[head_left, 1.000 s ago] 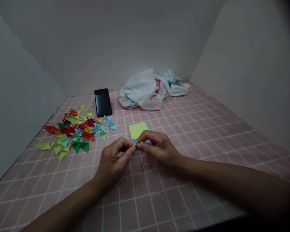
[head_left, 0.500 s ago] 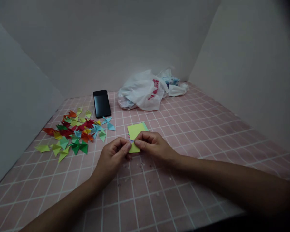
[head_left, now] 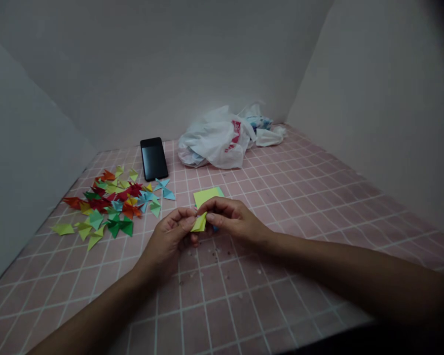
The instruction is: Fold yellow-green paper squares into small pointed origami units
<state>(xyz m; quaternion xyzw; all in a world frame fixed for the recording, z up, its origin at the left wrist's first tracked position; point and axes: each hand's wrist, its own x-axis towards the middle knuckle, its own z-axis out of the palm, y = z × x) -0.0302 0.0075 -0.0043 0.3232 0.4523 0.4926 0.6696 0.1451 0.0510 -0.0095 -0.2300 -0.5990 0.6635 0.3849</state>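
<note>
Head view: one phone (head_left: 154, 160), one paper stack (head_left: 204, 195), folded pieces (head_left: 101, 203) too overlapped to count. One yellow-green folded paper (head_left: 199, 224) sits between my left hand (head_left: 172, 232) and right hand (head_left: 235, 220), pinched by both.

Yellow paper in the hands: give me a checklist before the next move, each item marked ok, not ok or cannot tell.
1. Left hand gripping the yellow paper: ok.
2. Right hand fingers at its other side: ok.
3. Creases crisp and even: cannot tell, too small.
4. Square paper stack fully visible: not ok, right hand hides part.
5. Folded pieces apart from both hands: ok.
</note>
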